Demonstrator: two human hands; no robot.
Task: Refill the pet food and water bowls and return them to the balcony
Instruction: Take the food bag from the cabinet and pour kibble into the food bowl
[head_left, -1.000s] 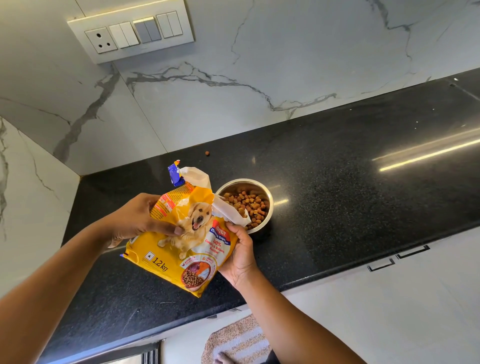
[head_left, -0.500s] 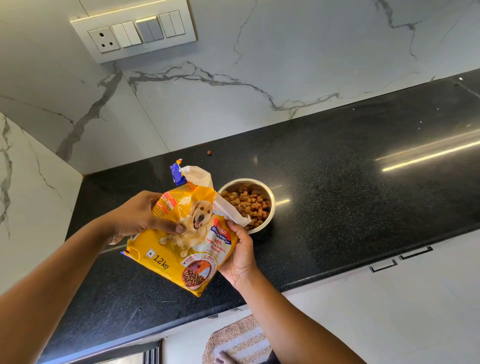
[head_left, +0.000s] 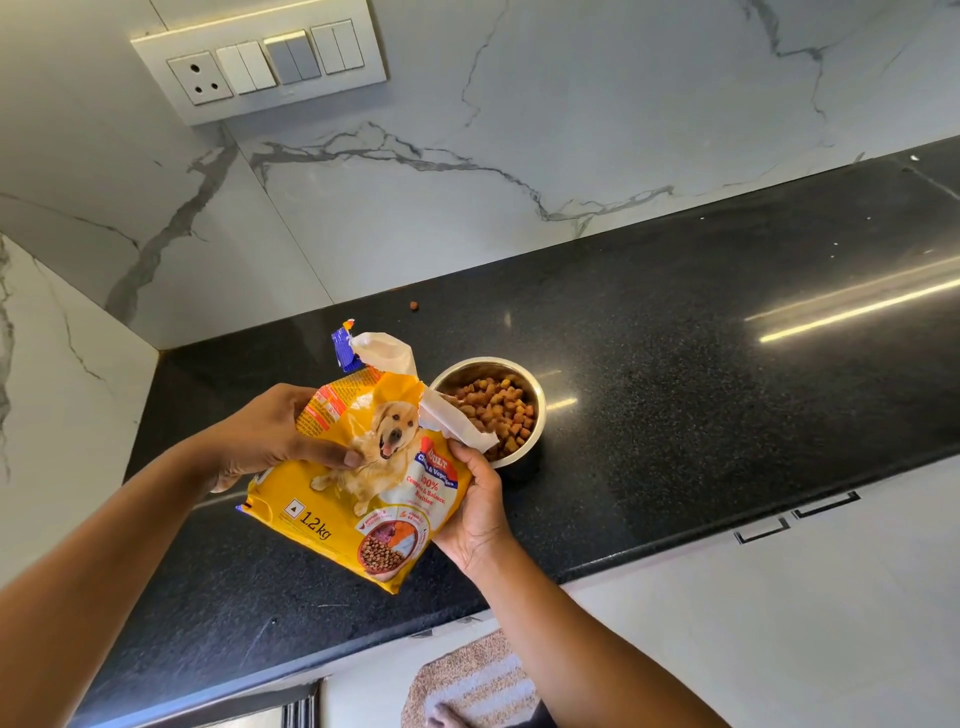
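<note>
Black speckled stone counter (head_left: 701, 374) below a white veined marble wall (head_left: 519, 114) — left hand (head_left: 260, 441) and right hand (head_left: 478, 512) grip the yellow dog-food bag (head_left: 374, 499) beside the kibble-filled round steel bowl (head_left: 541, 415).

The torn flap of the dog-food bag (head_left: 363, 493) hides the rim of the steel bowl (head_left: 540, 415) from seven to nine o'clock. The bag covers the fingers of the left hand (head_left: 265, 441) and right hand (head_left: 478, 514). Its fine print is too small to read. At the frame's six o'clock, a floor mat (head_left: 472, 675) and toes (head_left: 441, 721) are cut off.
</note>
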